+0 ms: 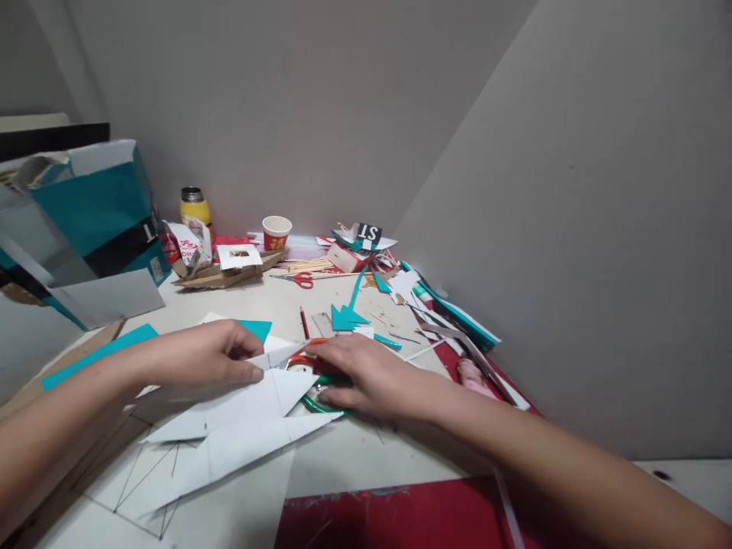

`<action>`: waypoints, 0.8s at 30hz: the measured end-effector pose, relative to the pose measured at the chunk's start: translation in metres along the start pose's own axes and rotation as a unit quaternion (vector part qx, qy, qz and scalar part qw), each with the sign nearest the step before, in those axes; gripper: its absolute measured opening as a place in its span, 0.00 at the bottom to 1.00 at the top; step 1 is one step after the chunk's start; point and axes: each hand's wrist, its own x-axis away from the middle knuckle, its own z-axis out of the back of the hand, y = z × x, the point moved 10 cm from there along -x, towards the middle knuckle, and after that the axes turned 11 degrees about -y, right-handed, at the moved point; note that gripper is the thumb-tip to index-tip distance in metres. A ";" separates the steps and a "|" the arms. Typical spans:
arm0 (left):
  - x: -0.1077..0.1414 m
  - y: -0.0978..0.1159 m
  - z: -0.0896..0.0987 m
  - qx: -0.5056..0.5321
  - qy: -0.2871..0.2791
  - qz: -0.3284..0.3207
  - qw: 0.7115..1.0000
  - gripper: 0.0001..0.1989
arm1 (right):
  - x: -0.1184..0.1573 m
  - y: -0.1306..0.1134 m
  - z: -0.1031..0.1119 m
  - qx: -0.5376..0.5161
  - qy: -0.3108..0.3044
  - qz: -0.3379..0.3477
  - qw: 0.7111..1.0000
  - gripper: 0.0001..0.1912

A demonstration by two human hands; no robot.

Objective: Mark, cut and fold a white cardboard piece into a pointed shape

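My left hand [223,354] pinches the upper edge of a white card cutout [245,427] between thumb and fingers. The cutout has long pointed ends and thin pencil lines, and its tips point to the right. Just right of it, my right hand [366,374] is closed around scissors with orange and green handles [312,404]. The card and my fingers hide part of the handles, and the blades cannot be made out. Under the cutout, at lower left, the white surface carries drawn black lines [129,488].
Teal card scraps [346,316], a pencil [304,322] and small red scissors [303,280] lie beyond my hands. A paper cup [277,232], a yellow bottle [194,206] and a cardboard boat shape [229,274] stand near the wall. A teal box [97,206] is at left.
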 end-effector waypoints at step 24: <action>-0.002 0.004 -0.009 -0.153 0.210 -0.030 0.965 0.15 | 0.012 -0.088 -0.054 0.171 -0.051 0.187 0.966 0.14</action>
